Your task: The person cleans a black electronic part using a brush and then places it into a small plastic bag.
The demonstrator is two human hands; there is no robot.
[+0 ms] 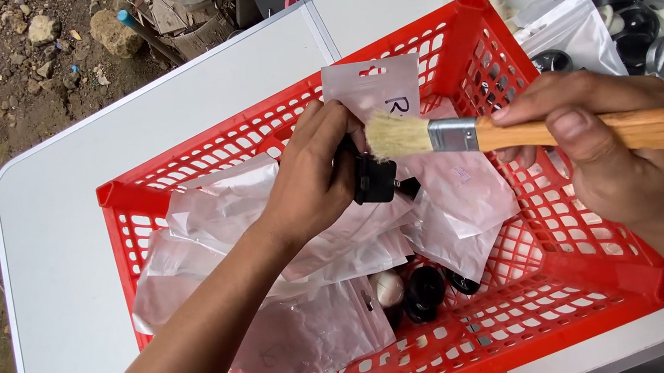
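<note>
While the right hand (604, 148) grips a wooden-handled paintbrush (532, 132) lying level, pale bristles pointing left at frame centre, the left hand (313, 176) pinches a small black plastic part (372, 179) and a glossy pouch (375, 89) above the red lattice basket (539, 304) on the white surface (72, 249).

We see wooden-handled brush (515, 135), red-tipped, lying level in right fingers (549, 100), pale bristles touching small black part (372, 179) pinched in left fingers (334, 138).

Pouches (454, 195) in crate (622, 276) on table (66, 206)
</note>
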